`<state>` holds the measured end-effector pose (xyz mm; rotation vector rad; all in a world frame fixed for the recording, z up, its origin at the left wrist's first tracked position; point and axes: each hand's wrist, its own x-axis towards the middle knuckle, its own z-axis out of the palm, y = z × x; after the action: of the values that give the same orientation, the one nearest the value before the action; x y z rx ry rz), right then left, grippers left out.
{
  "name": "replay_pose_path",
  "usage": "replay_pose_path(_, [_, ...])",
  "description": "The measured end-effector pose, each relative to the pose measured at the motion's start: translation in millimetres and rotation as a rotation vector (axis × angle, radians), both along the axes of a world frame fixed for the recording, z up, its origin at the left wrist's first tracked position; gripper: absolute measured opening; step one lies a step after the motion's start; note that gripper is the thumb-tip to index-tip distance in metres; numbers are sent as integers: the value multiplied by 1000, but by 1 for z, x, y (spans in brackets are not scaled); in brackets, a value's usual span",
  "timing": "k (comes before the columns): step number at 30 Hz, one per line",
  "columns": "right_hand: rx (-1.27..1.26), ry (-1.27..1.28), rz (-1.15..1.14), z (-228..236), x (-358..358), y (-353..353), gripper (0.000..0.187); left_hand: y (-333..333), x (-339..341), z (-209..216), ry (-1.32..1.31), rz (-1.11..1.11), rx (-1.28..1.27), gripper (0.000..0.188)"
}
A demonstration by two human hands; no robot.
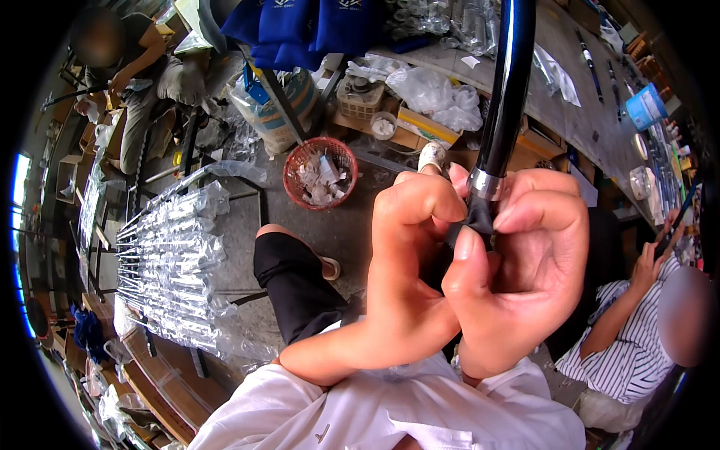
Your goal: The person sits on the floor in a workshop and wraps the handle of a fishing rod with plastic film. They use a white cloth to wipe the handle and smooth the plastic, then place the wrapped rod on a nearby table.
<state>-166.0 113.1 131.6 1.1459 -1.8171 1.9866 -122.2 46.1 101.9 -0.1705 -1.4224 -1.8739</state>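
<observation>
A glossy black rod point(505, 97) comes down from the top edge to between my hands, with a silver collar point(486, 184) near its lower end. Just below the collar hangs a small soft black piece point(480, 217); whether it is cloth, tape or rubber I cannot tell. My left hand point(409, 262) is closed, its thumb and fingers pinching that black piece from the left. From the other side, my right hand point(536, 262) curls its fingers and thumb onto the same piece. A white-wrapped fingertip point(432, 156) sticks up behind my left hand.
A red basket point(287, 174) of scraps stands on the floor. Plastic-wrapped rods point(176, 262) lie on a rack at left. Blue bags point(300, 34) and a grey workbench point(551, 112) are ahead. One person point(634, 330) sits at right, another point(131, 67) at far left.
</observation>
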Motion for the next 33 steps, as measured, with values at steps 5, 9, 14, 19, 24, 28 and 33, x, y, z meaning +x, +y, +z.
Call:
replay_pose_path(5, [59, -100, -79, 2, 10, 3, 26, 0, 1, -2, -35, -3, -4, 30])
replay_pose_path(9, [213, 81, -50, 2, -5, 11, 24, 5, -1, 1, 0, -38, 93, 29])
replay_pose_path(14, [227, 228, -6, 6, -12, 14, 21, 3, 0, 0, 20, -79, 106, 29])
replay_pose_path(19, [73, 191, 44, 1, -10, 8, 18, -3, -3, -7, 81, -28, -53, 33])
replay_pose_path(24, [68, 303, 13, 1, -11, 14, 20, 2, -3, -7, 121, 13, 19, 39])
replay_pose_path(28, [64, 411, 0, -5, -11, 17, 20, -3, -2, -9, 165, 13, -34, 45])
replay_pose_path(33, [82, 521, -169, -12, -7, 20, 28, 3, 1, -2, 169, 15, -47, 59])
